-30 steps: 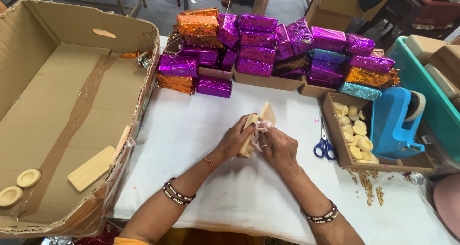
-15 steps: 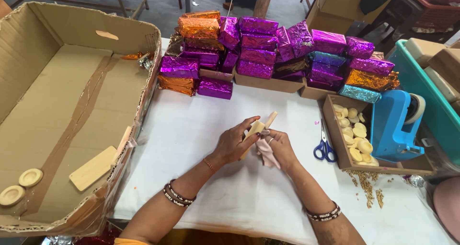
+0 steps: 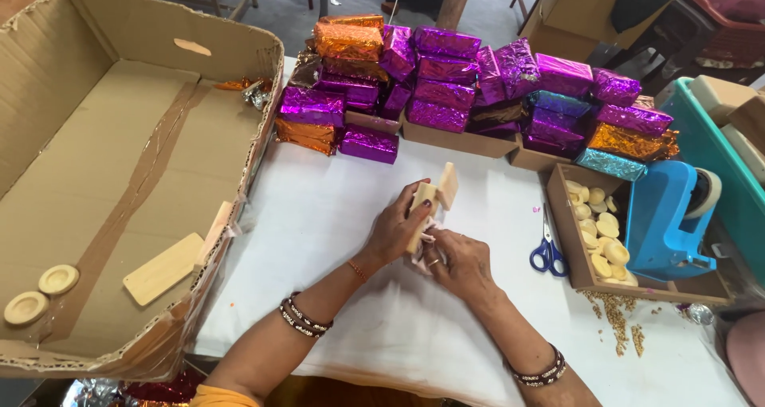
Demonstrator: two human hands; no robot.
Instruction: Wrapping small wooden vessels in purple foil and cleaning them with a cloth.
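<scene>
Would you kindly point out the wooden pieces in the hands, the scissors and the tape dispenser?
wooden pieces (image 3: 434, 196), head view, upper end above the fingers.
scissors (image 3: 547, 256), head view, blue handles.
tape dispenser (image 3: 661, 224), head view, blue body's side.

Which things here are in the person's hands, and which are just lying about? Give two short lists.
In hand:
left hand holds the wooden pieces
right hand holds the pink cloth

Lying about:
scissors
blue tape dispenser
foil-wrapped packets
tray of wooden discs
cardboard box
spilled grain
</scene>
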